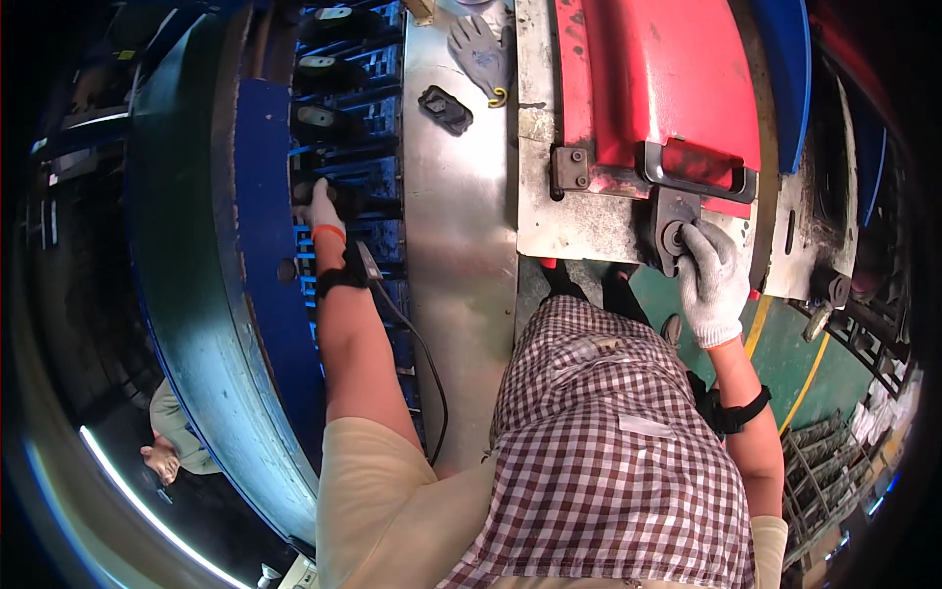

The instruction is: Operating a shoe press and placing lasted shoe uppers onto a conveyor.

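My left hand (322,208), in a white glove, reaches into a blue rack (389,147) among dark pieces. Its fingers look closed, partly lost in shadow, and what they hold cannot be made out. In a matching glove, my right hand (710,273) has its fingers closed on the round boss of a dark metal latch plate (675,211). That plate sits below the black handle (702,185) of a red machine cover (692,83). Further along the rack stand black pieces with pale oval tops, such as one black piece (316,116).
Between rack and machine runs a metal bench top (459,216). On it lie a grey glove (481,54) and a small black moulded part (445,110). A cable (432,363) hangs beside my left forearm. Another person (179,432) is at the far left, beyond the blue-green machine body (186,245).
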A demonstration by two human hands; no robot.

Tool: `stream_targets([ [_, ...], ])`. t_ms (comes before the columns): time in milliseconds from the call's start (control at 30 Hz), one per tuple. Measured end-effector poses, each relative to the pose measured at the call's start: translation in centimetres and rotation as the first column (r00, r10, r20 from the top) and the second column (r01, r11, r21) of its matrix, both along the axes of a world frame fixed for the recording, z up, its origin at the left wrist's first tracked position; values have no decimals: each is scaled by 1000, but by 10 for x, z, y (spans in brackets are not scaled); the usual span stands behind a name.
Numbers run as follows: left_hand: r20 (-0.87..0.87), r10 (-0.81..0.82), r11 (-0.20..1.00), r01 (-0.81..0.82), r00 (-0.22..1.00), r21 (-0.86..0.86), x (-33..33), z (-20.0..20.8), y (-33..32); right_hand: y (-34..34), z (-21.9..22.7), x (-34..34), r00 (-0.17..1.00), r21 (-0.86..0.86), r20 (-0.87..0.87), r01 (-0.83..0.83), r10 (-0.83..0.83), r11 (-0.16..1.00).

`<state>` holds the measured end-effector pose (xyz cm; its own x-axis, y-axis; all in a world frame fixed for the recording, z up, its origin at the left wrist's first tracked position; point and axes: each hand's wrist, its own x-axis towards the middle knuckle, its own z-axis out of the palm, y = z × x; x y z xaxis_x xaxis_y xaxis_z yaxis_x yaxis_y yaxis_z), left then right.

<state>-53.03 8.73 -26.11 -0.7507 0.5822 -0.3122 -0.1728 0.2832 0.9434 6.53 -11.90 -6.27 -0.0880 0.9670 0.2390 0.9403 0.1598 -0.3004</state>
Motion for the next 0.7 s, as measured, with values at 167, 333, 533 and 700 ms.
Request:
stream_targets([
  [167,-239,-173,822,7,956,-570,2,-32,-12,3,-4,6,1000,9,-2,-3,4,1000],
  [333,-325,-438,800,198,838,-567,77,17,-47,0,-3,8,999,-3,4,33,-33,999],
  [533,-357,-754,612,394,551,-686,140,14,-157,3,-1,5,998,28,-51,32,-30,999],
  [700,-411,-748,597,257,521,-760,163,5,-216,3,1,8,999,75,-37,29,-26,997],
])
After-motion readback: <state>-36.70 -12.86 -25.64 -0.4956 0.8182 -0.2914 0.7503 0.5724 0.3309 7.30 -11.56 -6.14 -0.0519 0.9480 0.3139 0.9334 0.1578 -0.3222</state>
